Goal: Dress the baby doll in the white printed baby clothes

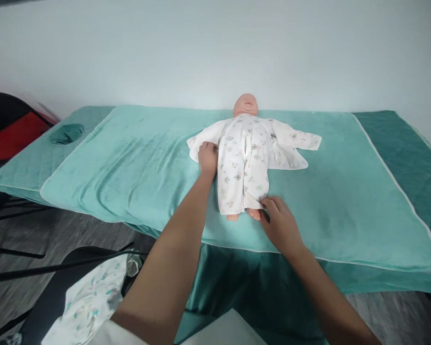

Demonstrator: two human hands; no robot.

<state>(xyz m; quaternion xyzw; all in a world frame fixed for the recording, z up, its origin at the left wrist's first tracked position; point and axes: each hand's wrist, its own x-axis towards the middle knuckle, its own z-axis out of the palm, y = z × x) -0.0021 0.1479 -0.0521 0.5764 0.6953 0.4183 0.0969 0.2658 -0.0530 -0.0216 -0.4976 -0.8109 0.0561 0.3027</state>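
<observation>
A baby doll (245,103) lies on its back on a light green towel (136,163), dressed in a white printed romper (242,165) with the sleeves spread out. My left hand (207,158) is closed on the romper's left sleeve and side beside the doll's body. My right hand (278,220) pinches the hem of the romper's right leg next to the doll's bare feet (253,213).
The towel covers a darker green padded table (398,139) against a white wall. A dark green cloth (66,133) lies at the table's left end. A black and red chair (10,129) stands left. Another printed garment (93,297) lies on a black chair below left.
</observation>
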